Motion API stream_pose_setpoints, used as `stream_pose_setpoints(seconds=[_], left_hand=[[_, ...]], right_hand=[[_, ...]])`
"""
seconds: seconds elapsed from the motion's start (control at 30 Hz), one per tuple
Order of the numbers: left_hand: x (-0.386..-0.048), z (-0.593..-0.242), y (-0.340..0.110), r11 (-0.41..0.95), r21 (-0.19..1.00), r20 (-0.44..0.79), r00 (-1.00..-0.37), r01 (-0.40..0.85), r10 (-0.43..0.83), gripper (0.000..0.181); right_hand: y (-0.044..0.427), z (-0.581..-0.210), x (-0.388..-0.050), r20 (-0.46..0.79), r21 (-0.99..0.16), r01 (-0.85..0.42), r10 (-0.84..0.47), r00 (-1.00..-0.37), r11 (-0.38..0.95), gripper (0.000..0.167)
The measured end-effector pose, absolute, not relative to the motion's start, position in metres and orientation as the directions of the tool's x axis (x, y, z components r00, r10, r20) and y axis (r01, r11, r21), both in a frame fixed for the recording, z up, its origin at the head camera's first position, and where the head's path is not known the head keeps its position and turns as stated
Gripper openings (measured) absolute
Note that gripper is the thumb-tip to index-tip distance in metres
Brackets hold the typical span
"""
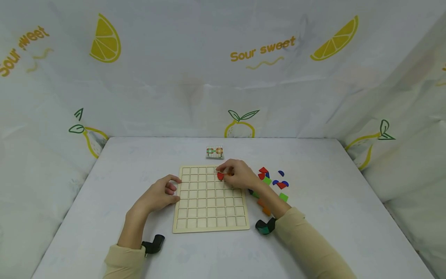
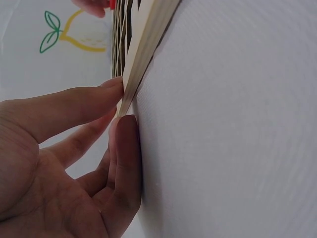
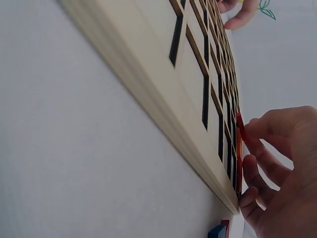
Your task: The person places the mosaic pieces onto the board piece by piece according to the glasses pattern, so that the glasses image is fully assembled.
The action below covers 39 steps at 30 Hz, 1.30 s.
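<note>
The right hand (image 1: 240, 173) pinches a red tile (image 1: 220, 176) between thumb and forefinger at the wooden grid board (image 1: 211, 212), near its far edge and right of centre; the left hand (image 1: 161, 193) rests a spread thumb and forefinger against the board's left edge. To seat the tile well, it would help to square it to a cell's ridges before release, steady the board lightly, and check the pattern card (image 1: 215, 150) near the tabletop's (image 1: 334, 217) far edge.
</note>
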<state>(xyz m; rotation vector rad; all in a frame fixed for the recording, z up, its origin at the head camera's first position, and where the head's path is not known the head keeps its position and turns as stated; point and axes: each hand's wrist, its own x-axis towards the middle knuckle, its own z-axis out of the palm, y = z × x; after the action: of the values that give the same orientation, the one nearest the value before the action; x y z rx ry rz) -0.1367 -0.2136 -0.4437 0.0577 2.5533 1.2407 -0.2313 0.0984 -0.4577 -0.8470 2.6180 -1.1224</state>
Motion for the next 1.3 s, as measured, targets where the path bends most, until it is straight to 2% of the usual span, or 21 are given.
stream_pose_setpoints(seconds=[0.27, 0.53, 1.03, 1.3], left_hand=[[-0.138, -0.444, -0.214, 0.627, 0.774, -0.248, -0.954, -0.091, 0.168, 0.054], [-0.140, -0.448, -0.216, 0.633, 0.769, -0.250, -0.954, -0.091, 0.166, 0.051], [-0.139, -0.448, -0.215, 0.618, 0.781, -0.247, -0.954, -0.092, 0.171, 0.054], [-0.139, -0.449, -0.215, 0.631, 0.768, -0.262, -0.953, -0.109, 0.154, 0.052]], right_hand=[[0.098, -0.458, -0.233, 0.058, -0.638, -0.498, -0.608, -0.792, 0.587, 0.024], [0.098, -0.457, -0.234, 0.051, -0.602, -0.485, -0.576, -0.816, 0.634, 0.022], [0.103, -0.459, -0.234, 0.063, -0.610, -0.499, -0.590, -0.805, 0.616, 0.023], [0.109, -0.456, -0.232, 0.053, -0.646, -0.459, -0.564, -0.824, 0.610, 0.023]])
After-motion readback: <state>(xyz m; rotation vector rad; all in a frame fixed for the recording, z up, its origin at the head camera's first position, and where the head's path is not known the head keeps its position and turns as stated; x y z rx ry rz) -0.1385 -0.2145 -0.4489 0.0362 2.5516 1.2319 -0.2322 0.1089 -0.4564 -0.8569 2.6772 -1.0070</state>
